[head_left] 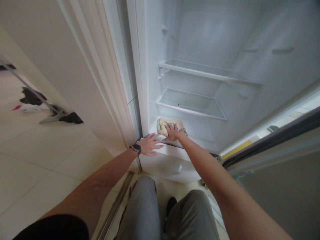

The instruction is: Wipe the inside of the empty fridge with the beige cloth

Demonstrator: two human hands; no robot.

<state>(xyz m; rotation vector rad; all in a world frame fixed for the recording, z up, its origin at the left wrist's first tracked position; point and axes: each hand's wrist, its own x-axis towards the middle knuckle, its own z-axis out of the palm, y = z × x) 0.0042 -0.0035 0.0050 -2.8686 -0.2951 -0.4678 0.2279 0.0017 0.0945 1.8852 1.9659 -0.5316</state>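
Observation:
A cream cloth (163,124) with a dark pattern lies bunched on the white floor of an open fridge (197,133). My right hand (172,132) presses on it from above, fingers spread over the fabric. Just to the left, my left hand (149,144) is open with its fingers apart, by the front edge of the fridge's bottom and near the cloth's left corner. It holds nothing. A dark watch (136,148) is on the left wrist.
Glass shelves (195,101) with white rims span the fridge above the cloth. The open fridge door (282,180) stands at the right. A door frame (100,60) rises close on the left. Beyond it, dark and white items (32,97) lie on the tiled floor (30,160).

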